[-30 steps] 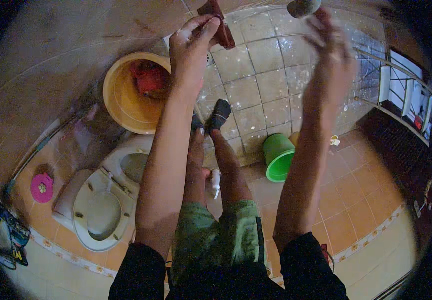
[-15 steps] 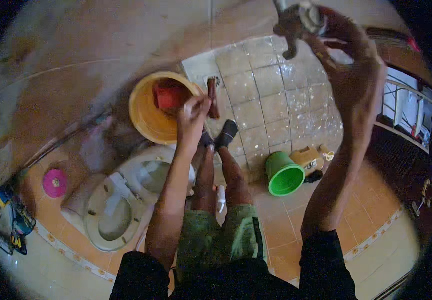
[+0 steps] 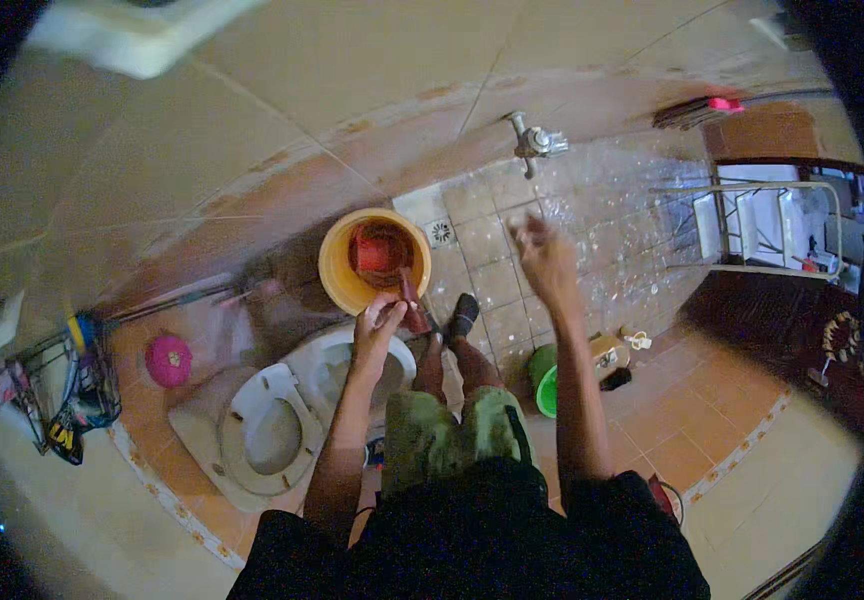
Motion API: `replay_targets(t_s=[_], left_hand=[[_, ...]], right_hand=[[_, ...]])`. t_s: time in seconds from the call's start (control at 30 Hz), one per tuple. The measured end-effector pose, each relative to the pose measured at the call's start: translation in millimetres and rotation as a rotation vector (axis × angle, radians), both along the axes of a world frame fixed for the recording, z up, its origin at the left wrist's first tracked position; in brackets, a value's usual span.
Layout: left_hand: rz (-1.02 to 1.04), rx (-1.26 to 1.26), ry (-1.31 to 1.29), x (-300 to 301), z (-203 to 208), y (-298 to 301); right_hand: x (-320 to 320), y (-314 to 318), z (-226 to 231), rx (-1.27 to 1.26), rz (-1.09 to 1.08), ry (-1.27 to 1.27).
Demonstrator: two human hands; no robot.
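My left hand (image 3: 380, 325) pinches a long reddish-brown strip-like thing (image 3: 415, 305), whose exact kind I cannot make out. It hangs beside the orange tub (image 3: 336, 270), which holds a red scoop-like container (image 3: 369, 252). Over the wet tiles, my right hand (image 3: 550, 265) is apart from the metal tap (image 3: 537, 142) on the wall. Motion blurs its fingers, so I cannot see whether they hold anything.
A toilet with raised lid and seat (image 3: 297, 425) stands left of my legs. The green bucket (image 3: 544, 385) is partly behind my right forearm. A floor drain (image 3: 441, 233) lies beside the tub; a metal rack (image 3: 787, 187) stands far right.
My right hand has let go of the tap and come down and away from it. My left hand still grips the reddish-brown strip. The whole view has shifted, showing more wall.
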State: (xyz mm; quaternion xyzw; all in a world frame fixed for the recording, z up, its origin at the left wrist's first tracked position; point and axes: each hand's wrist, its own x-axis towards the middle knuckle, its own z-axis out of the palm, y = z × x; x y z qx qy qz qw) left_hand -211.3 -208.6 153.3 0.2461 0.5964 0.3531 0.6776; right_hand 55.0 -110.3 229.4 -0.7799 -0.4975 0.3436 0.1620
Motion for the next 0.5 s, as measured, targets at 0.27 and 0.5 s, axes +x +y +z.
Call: replay_targets(t_s=[0.27, 0.5], left_hand=[[-0.136, 0.453, -0.002, -9.2, 143.4, 15.3], [0.109, 0.584, -0.286, -47.0, 234.1, 6.0]], right_hand=[[-67.4, -87.0, 95.9, -0.261, -0.059, 1.035], [-120.4, -47.8, 194.5, 0.096, 0.25, 0.885]])
